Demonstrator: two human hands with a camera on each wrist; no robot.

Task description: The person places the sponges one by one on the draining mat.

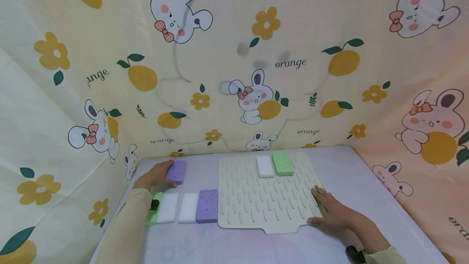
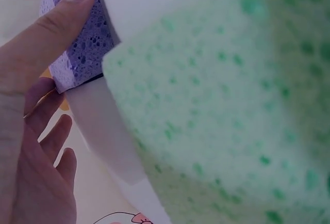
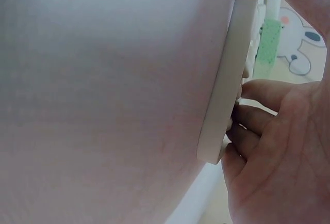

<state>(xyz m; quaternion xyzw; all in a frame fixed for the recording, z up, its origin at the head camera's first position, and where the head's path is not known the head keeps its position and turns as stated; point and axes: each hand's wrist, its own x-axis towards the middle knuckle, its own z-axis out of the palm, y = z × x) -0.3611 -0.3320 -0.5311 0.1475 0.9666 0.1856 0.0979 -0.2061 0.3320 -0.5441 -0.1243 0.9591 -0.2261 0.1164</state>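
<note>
- The left hand [image 1: 155, 175] lies at the far left of the tabletop [image 1: 351, 174], its fingers and thumb gripping a purple sponge [image 1: 177, 171] that rests flat on the surface; the left wrist view shows the thumb [image 2: 56, 28] pressed on that sponge's side.
- Just nearer than this hand, a row of four sponges lies on the tabletop, touching side by side: a green sponge [image 1: 151, 211] partly hidden under the sleeve, two white sponges [image 1: 168, 208] [image 1: 188, 207], and a second purple sponge [image 1: 207, 206] whose right side meets the mat's left edge.
- The ribbed cream mat [image 1: 264, 199] fills the middle. Only two sponges sit on it, at its far edge: a white one [image 1: 265, 166] and a green one [image 1: 282, 163], touching.
- As a judgement: if the sponges are going onto the mat, two are placed and five remain, one of them in hand.
- Most of the mat is bare, so open room lies nearer than the placed pair and across to its left side.
- The right hand [image 1: 331, 211] rests flat with fingers spread on the mat's near right corner, holding nothing; the right wrist view shows the fingers [image 3: 258, 95] at the mat's rim [image 3: 227, 90].
- The printed cloth backdrop [image 1: 234, 52] stands close behind and to the left; the tabletop's right side is open.
</note>
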